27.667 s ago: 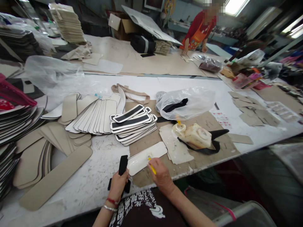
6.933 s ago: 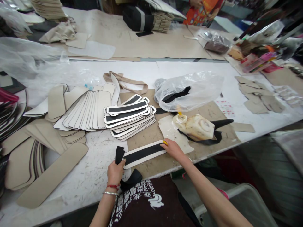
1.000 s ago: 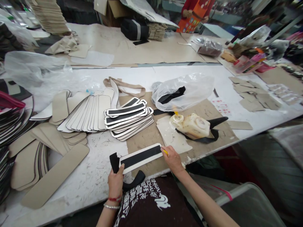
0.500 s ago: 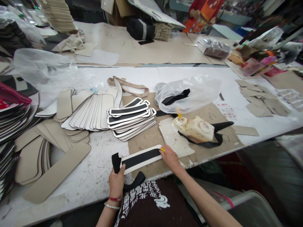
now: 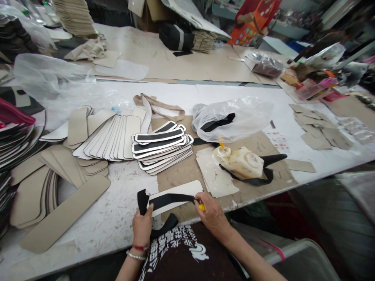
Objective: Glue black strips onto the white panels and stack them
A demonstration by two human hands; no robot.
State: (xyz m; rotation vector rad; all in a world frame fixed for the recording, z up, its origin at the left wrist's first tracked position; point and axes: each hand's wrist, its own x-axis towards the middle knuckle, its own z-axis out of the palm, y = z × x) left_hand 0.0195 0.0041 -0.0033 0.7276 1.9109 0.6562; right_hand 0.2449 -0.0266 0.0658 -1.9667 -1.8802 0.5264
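Observation:
A white panel with rounded ends [image 5: 191, 188] lies on the brown board at the table's front edge. Along it runs a black fabric strip [image 5: 168, 199], its right part lifted off the panel. My left hand [image 5: 142, 227] is closed on the panel's left end, thumb on top of the strip. The strip's loose tail [image 5: 165, 225] curls by that hand. My right hand [image 5: 213, 214] is closed, pinching the strip's right end near the panel's lower right corner. A small yellow object [image 5: 202, 207] shows in its fingers; its kind is unclear.
Finished-looking panels with black strips [image 5: 161, 148] are stacked behind. Plain white panels [image 5: 117, 136] fan out to their left. A stained plastic container [image 5: 243, 162] with a yellow stick stands right, before a clear bag [image 5: 234, 117]. Another person [image 5: 249, 21] is across the table.
My right hand has moved down toward me with the strip's end, pulling the strip's right part away from the panel's middle. My left hand has hardly moved.

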